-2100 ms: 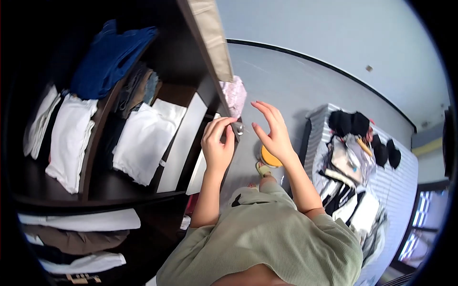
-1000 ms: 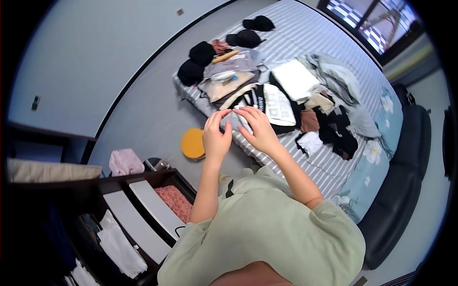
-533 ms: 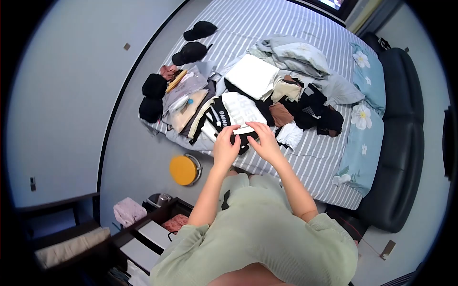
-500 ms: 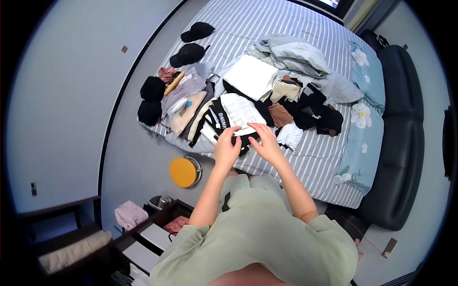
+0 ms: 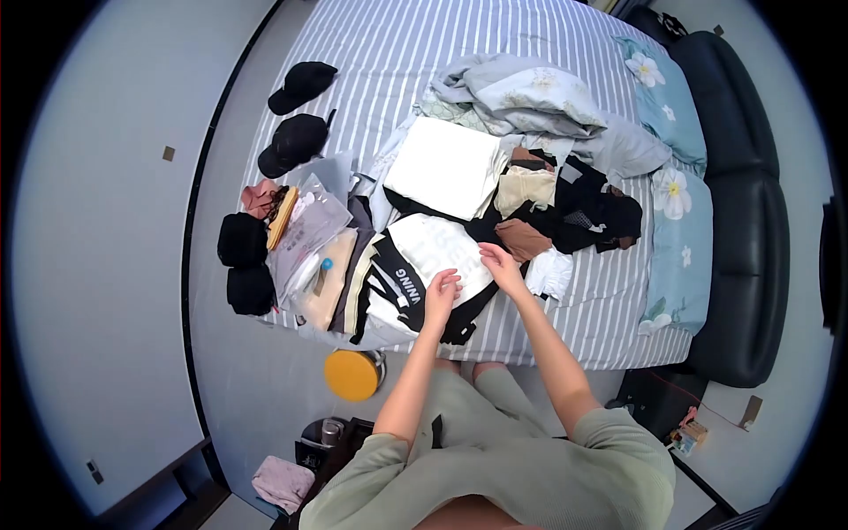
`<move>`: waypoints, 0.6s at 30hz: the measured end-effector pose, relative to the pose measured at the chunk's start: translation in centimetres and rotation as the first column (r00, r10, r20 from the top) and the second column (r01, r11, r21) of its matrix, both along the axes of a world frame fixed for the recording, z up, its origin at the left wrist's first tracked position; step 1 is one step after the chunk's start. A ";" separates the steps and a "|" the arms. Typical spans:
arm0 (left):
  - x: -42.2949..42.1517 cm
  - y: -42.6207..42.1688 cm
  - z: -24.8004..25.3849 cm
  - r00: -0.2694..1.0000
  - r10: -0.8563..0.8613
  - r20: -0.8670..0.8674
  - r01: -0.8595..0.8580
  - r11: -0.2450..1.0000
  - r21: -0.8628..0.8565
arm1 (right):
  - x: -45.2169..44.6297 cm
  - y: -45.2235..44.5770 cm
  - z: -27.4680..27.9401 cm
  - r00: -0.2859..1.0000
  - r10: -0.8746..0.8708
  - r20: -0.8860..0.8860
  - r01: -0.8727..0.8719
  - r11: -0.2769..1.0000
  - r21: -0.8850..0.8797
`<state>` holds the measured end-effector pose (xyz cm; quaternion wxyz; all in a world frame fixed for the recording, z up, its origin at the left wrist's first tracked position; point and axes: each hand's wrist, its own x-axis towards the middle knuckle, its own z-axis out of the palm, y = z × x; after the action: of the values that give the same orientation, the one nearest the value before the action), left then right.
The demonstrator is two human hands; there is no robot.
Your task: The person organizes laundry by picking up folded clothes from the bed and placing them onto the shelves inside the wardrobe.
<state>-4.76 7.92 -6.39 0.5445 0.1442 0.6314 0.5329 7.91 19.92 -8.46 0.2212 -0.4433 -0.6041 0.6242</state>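
A white garment with pale printed letters (image 5: 433, 252) lies among the clothes on the bed, with a black piece bearing white lettering (image 5: 399, 281) along its left side. Over its lower part is my left hand (image 5: 442, 293), fingers loosely bent and holding nothing I can see. My right hand (image 5: 502, 267) hovers by its right edge, fingers apart, close to a folded brown cloth (image 5: 523, 238). Whether the fingertips touch the fabric is hard to tell. Just above lies a folded white cloth (image 5: 444, 168). A crumpled white cloth (image 5: 550, 272) is right of my right hand.
Black caps (image 5: 302, 87) lie at the bed's left side, near plastic-bagged clothing (image 5: 305, 234). Dark clothes (image 5: 601, 212) and a beige folded cloth (image 5: 527, 190) sit to the right. A bunched quilt (image 5: 530, 93) lies behind. A yellow stool (image 5: 352, 375) stands by the bed.
My view has shifted closer over the bed. My hands have moved farther apart, the right one now beside the brown cloth and the left over the printed garment.
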 end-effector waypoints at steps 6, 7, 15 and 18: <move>-2.4 4.1 -5.6 0.978 0.068 0.199 -0.056 0.996 -0.064 | -3.8 2.6 -7.4 0.974 -0.225 -0.004 0.187 0.819 -0.543; -2.5 4.8 -6.5 0.969 0.106 0.224 -0.097 0.994 -0.051 | -4.4 3.0 -8.5 0.962 -0.271 -0.028 0.204 0.784 -0.586; -3.9 10.9 -12.0 0.871 0.262 0.415 -0.292 0.956 0.010 | -8.2 6.6 -14.1 0.801 -0.577 -0.158 0.171 0.474 -0.864; -4.6 12.5 -13.5 0.851 0.306 0.426 -0.337 0.941 -0.004 | -9.3 7.3 -14.3 0.732 -0.676 -0.085 0.263 0.397 -0.879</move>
<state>-9.41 20.40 -19.92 0.5651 -0.0623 0.4951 0.6571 -1.38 27.24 -22.80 0.2874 -0.4980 -0.0180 0.8180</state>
